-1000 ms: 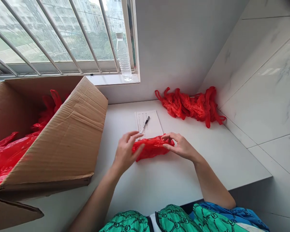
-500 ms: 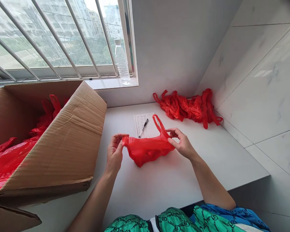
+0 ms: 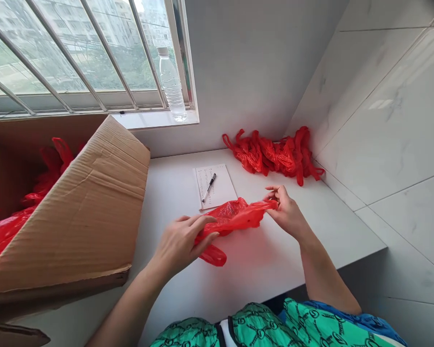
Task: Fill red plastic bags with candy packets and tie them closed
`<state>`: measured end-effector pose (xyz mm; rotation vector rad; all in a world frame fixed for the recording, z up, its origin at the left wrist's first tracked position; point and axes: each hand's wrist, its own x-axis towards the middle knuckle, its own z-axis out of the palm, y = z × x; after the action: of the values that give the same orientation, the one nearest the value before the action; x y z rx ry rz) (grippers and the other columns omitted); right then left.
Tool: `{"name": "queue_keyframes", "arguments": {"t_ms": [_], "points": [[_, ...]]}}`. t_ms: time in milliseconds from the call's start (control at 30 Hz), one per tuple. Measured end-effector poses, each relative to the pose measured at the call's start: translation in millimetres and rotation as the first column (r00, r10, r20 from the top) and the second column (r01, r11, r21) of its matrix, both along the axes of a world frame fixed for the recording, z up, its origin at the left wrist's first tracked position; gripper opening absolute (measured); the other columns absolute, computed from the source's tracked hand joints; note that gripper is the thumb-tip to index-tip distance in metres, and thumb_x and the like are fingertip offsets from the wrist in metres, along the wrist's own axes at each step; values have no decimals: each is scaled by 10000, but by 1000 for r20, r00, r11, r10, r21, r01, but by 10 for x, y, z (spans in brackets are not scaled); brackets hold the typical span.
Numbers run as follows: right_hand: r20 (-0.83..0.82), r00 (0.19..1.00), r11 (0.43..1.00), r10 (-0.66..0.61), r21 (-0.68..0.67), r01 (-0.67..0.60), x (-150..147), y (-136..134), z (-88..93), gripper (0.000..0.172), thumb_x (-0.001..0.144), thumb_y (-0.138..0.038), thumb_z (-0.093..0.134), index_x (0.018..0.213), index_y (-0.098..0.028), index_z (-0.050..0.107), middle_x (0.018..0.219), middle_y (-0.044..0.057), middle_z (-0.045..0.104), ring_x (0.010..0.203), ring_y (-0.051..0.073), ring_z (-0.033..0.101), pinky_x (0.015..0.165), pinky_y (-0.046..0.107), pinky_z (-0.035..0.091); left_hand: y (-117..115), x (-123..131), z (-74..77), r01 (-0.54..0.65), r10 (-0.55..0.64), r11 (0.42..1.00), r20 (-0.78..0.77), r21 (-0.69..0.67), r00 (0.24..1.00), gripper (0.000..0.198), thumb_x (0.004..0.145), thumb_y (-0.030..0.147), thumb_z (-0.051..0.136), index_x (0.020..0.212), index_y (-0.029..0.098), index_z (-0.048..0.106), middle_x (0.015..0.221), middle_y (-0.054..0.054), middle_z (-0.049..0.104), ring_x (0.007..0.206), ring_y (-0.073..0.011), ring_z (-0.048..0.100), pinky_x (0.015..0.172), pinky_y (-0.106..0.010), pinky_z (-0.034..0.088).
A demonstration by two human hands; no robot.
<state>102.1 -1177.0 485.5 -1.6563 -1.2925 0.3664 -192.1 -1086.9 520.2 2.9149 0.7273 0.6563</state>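
A crumpled red plastic carrier bag (image 3: 231,218) stretches between my two hands above the white counter (image 3: 260,274). My left hand (image 3: 179,246) is shut over the bag's near end, and one red handle loop (image 3: 213,255) hangs below it. My right hand (image 3: 285,209) pinches the bag's other end between fingers and thumb. Just beyond the bag lies a sheet of printed paper (image 3: 220,185) with a black pen (image 3: 209,188) on it. A bundle of red bags (image 3: 267,155) lies farther back, in the corner against the wall.
An open cardboard carton (image 3: 68,226) stands at the counter's left, holding more red bags (image 3: 7,231). A plastic water bottle (image 3: 170,79) stands on the sill of a barred window (image 3: 75,53). Marble-patterned tiles (image 3: 376,120) line the right wall.
The bag has gone from hanging spread between my hands, handle up, to stretched and twisted lengthwise. My right hand has moved right and farther away, and my left hand has closed over the bag.
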Motion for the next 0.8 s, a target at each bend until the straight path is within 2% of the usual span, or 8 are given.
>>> {"name": "queue_keyframes", "arguments": {"t_ms": [100,233,333,400,467,533,667,800], "points": [[136,984,991,117,-78,-107,-10,-249,195,638,806,-373,691,1376,-289,419,1281,111,582,965,238,652,652,331,562,-69,80,-12,45,-40,997,-90,55,995,308,924,481,564,1125,262,649,1011,-48,722,863,-214,675,961,-393,436],[209,972,994,109,-19,-107,-86,-520,464,538,855,-380,659,1357,-322,477,1233,103,605,942,246,642,455,267,487,-125,155,-97,120,-117,993,-135,11,984,232,910,351,615,1129,273,612,1017,-30,726,935,-225,683,1068,-457,342],[188,970,979,153,106,-175,-241,-619,563,253,897,-334,623,1146,-294,609,978,70,664,740,197,619,477,291,487,-106,156,-152,79,-82,996,-90,-28,993,129,950,272,537,1052,259,613,947,-24,729,855,-198,685,966,-403,406],[139,934,915,329,198,-351,-404,-621,573,76,920,-299,601,987,-284,632,806,31,648,646,173,587,549,316,515,-86,154,-161,68,-72,993,-42,-94,997,103,959,262,519,1023,256,599,899,-4,726,805,-177,674,840,-340,441],[126,833,806,539,210,-554,-583,-558,541,44,942,-288,573,935,-276,615,770,16,646,672,171,606,622,323,535,-80,165,-153,67,-68,982,0,-176,998,74,943,288,555,1006,253,574,846,21,711,776,-164,658,731,-292,441],[187,774,764,604,140,-630,-727,-430,460,86,972,-296,524,967,-258,600,862,31,670,780,180,637,704,328,538,-92,181,-136,56,-53,967,17,-250,998,93,924,320,590,968,247,552,808,39,689,735,-150,636,643,-255,423],[409,818,900,405,-22,-434,-780,-130,193,205,1021,-279,410,923,-219,580,863,46,657,769,184,626,655,310,487,-138,181,-131,24,-25,948,1,-318,1000,161,917,382,605,940,241,530,772,52,664,632,-126,594,535,-219,375],[641,673,926,370,-198,-321,-685,-3,-34,189,978,-269,515,811,-212,581,727,24,619,625,172,596,522,288,418,-126,184,-277,24,-40,985,-89,-172,995,141,974,325,506,901,244,595,723,13,675,547,-145,594,474,-232,309]]}}
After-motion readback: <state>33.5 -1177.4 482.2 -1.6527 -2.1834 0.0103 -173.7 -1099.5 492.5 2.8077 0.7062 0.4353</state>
